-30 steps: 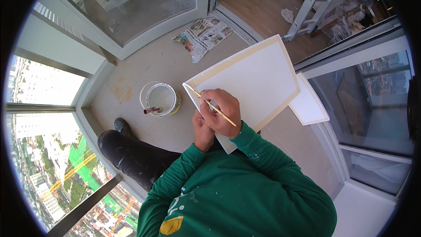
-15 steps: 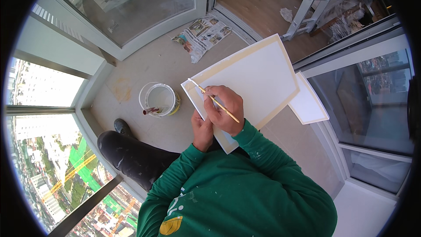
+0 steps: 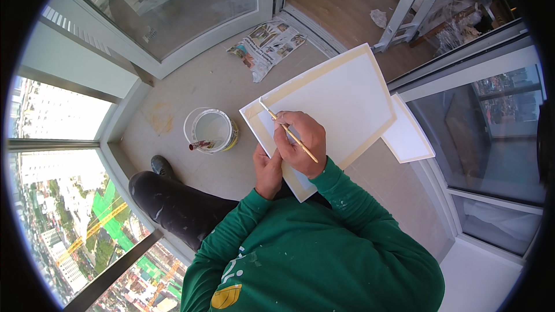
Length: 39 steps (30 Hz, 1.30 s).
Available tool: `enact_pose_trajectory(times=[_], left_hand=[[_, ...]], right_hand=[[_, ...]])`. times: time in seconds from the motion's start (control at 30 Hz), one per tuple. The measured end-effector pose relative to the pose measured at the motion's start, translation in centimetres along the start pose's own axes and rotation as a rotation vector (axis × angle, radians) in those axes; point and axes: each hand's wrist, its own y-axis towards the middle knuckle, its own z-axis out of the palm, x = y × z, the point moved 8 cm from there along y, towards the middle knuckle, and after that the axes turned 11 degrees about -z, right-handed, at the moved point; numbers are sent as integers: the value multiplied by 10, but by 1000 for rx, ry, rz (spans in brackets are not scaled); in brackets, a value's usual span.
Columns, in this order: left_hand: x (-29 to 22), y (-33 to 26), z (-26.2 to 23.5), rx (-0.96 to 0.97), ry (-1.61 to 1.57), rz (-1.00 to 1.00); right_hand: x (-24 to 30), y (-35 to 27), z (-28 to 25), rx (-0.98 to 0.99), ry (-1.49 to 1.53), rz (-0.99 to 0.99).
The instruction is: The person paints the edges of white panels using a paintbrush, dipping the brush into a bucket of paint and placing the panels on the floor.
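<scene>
A thin paintbrush (image 3: 296, 139) with a yellowish handle is pinched in my right hand (image 3: 304, 138), its white tip over the upper left corner of a white panel (image 3: 341, 98). A tan border runs along the panel's edges. My left hand (image 3: 267, 170) grips the panel's near left edge, its fingers partly hidden beneath. Left of the panel stands a white bucket (image 3: 213, 129) with pale paint inside. A larger brush with a dark reddish handle (image 3: 199, 145) leans in it, its handle sticking out over the rim.
Beyond the bucket, newspaper (image 3: 267, 49) lies on the tiled floor beside the door track. A second white panel (image 3: 408, 133) rests against the glass door at right. An aluminium ladder (image 3: 411, 11) stands inside the room. Tall windows (image 3: 58, 196) line the left side.
My right hand has moved slightly right with the paintbrush, and its tip has shifted from the panel's left edge inward along the upper border. My left hand keeps its hold.
</scene>
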Motion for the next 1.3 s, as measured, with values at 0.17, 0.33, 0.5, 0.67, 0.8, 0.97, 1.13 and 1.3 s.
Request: enact_pose_trajectory(times=[0.17,0.33,0.5,0.67,0.8,0.97,1.13,1.3], left_hand=[[-3,-2,0,9,8,13],[-10,-4,5,-2,-9,6],[2,2,-4,8,-18,16],[0,1,1,17,3,-26],[-5,-1,8,4,-18,-83],[-3,0,6,-5,-8,-74],[10,6,-9,32,-3,-8],[10,6,-10,8,-23,-25]], right_hand=[[15,2,15,63,83,-59],[19,2,18,98,115,-43],[9,1,11,42,58,-40],[-12,0,-7,-28,-12,22],[-25,1,-20,-99,-43,53],[-24,-1,-20,-58,-67,53],[0,-3,3,22,18,-34],[-2,-1,2,27,12,-27]])
